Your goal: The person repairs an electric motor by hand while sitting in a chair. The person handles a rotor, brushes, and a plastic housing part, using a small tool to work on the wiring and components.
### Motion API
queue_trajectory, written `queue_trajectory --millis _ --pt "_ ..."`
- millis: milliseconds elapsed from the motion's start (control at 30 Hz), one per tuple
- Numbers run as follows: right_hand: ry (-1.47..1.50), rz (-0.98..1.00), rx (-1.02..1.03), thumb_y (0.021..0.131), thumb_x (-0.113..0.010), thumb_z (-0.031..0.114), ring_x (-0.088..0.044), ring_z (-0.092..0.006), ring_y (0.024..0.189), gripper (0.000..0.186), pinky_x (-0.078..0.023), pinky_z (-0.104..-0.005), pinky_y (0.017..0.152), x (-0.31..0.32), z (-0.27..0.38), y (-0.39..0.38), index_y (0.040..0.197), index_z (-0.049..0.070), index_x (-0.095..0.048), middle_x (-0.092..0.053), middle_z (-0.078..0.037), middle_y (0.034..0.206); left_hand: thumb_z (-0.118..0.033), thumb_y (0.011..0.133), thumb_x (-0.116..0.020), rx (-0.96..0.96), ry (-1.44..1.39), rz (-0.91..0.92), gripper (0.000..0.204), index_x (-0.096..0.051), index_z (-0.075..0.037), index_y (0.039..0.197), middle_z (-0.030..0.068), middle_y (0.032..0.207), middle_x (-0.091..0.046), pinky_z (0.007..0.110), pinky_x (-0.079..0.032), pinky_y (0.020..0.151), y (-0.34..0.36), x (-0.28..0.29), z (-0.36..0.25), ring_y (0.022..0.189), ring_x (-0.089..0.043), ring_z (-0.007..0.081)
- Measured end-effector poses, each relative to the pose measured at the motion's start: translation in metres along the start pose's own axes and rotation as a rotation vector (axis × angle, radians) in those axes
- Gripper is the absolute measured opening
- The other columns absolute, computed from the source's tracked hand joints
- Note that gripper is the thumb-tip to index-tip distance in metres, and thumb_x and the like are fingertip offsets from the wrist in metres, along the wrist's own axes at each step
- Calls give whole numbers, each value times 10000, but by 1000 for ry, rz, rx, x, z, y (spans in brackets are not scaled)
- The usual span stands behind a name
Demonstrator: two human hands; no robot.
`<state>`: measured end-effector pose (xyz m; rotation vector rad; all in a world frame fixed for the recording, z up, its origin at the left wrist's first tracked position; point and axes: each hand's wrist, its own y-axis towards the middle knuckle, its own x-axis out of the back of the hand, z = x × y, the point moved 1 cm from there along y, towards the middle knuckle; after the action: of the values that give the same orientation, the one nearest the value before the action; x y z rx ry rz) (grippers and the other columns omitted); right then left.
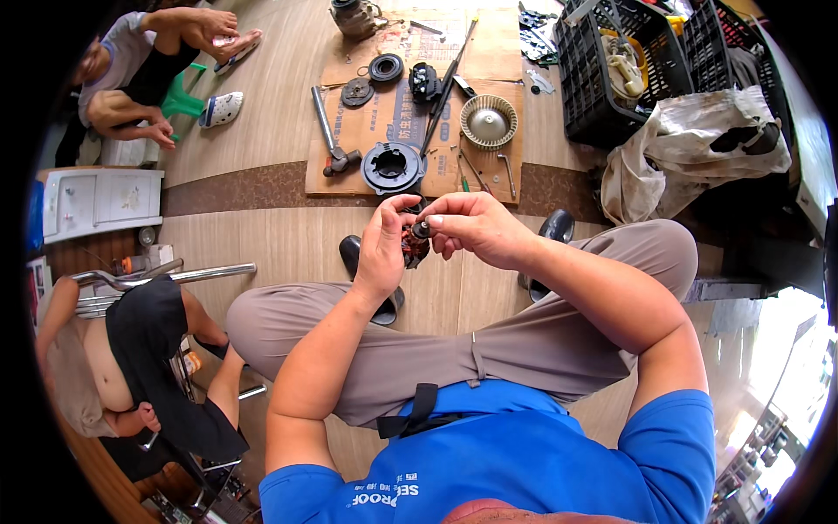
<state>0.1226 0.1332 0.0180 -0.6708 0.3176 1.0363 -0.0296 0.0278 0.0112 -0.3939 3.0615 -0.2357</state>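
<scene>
My left hand (382, 249) grips a small dark motor part (410, 249) with reddish windings, held low between my knees. The fingers of my right hand (471, 229) close on a small dark cylindrical piece (422, 229) at that part's top. Just beyond my hands, a round grey housing (374, 171) with a black centre lies on the cardboard sheet (489, 52), near a hammer (339, 160), a white fan wheel (489, 120), black rings (387, 67), a black component (423, 84), a long dark rod (456, 61) and some screwdrivers (463, 175).
Two other people (131, 79) (105, 358) are on the left, near a green stool (182, 103) and a white cabinet (100, 201). Black crates (585, 79) and a stained cloth bag (672, 153) stand at the right. Black footwear (555, 225) is at my feet.
</scene>
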Motion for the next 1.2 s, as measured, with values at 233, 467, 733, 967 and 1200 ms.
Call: queue_trajectory --millis 233,467,733,967,1200 --pt "126 0 -33 910 -667 199 -612 -99 708 198 -523 -253 641 3 -5 1 993 25 -620 -645 -43 840 -584 984 -319 79 -14 18 661 -507 6 1216 57 946 -599 222 -464 724 2 1 8 810 -565 87" --pt "181 -55 -54 927 -647 228 -610 -99 703 242 -521 -252 624 2 -3 0 1042 23 -588 -640 -48 869 -661 955 -251 202 -122 26 764 -484 4 1251 88 967 -609 242 -484 768 5 1 4 847 -584 111" --pt "14 -83 -52 954 -607 251 -605 -85 705 288 -519 -237 631 4 -2 0 1098 7 -555 -625 -50 884 -693 938 -216 261 -180 76 811 -431 8 1283 111 972 -625 240 -499 633 4 1 4 791 -598 113" --pt "-135 -241 -87 975 -557 284 -603 -102 699 311 -512 -242 581 2 -6 3 1069 -10 -601 -649 -49 886 -753 891 -199 362 -256 85 820 -416 -68 1286 99 968 -651 250 -460 507 4 3 -3 766 -630 158" --pt "-256 -221 -100 988 -523 210 -606 -94 709 252 -503 -230 584 -2 -4 0 1076 -15 -596 -607 -42 905 -726 910 -196 350 -340 57 778 -414 -73 1274 92 975 -651 259 -468 518 6 7 0 776 -631 172"
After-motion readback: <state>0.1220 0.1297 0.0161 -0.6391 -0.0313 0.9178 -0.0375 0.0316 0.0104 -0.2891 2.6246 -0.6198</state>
